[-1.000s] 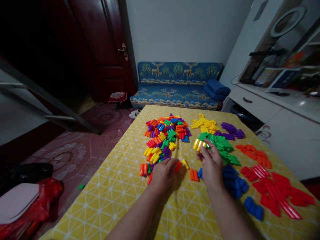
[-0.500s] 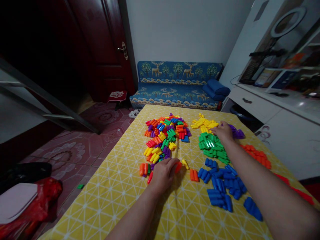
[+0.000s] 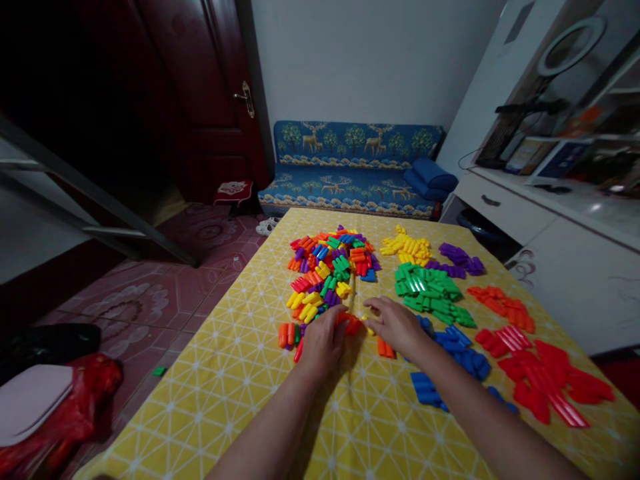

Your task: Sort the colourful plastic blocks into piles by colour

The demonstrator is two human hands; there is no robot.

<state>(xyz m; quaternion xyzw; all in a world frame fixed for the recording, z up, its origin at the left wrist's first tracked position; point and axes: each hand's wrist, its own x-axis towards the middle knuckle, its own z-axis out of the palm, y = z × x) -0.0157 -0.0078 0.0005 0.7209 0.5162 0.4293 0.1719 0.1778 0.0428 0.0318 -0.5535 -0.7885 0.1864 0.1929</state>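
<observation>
My left hand [image 3: 323, 339] is low over the table with its fingers curled, and its fingertips are closed on a red-orange plastic building block [image 3: 353, 325]. Just right of that, my right hand [image 3: 399, 325] has thumb and forefinger apart beside a small yellow block [image 3: 367, 327]; its underside is hidden. An orange block [image 3: 385, 347] lies below my right wrist. Beyond my left hand is a mixed heap of colourful blocks [image 3: 342, 267]. Another orange block [image 3: 287, 335] and a red one [image 3: 299, 351] lie to its left.
On the right side of the yellow tablecloth [image 3: 240, 373] are piles sorted by colour: yellow [image 3: 406, 248], purple [image 3: 457, 259], green [image 3: 430, 291], orange [image 3: 503, 307], blue [image 3: 463, 353] and red [image 3: 547, 377]. A green block [image 3: 159, 371] lies on the floor. Behind the table stands a blue sofa [image 3: 345, 180].
My right hand has come back from the yellow pile to the yellow block near my left hand. The left hand has stayed nearly in place with the red-orange block.
</observation>
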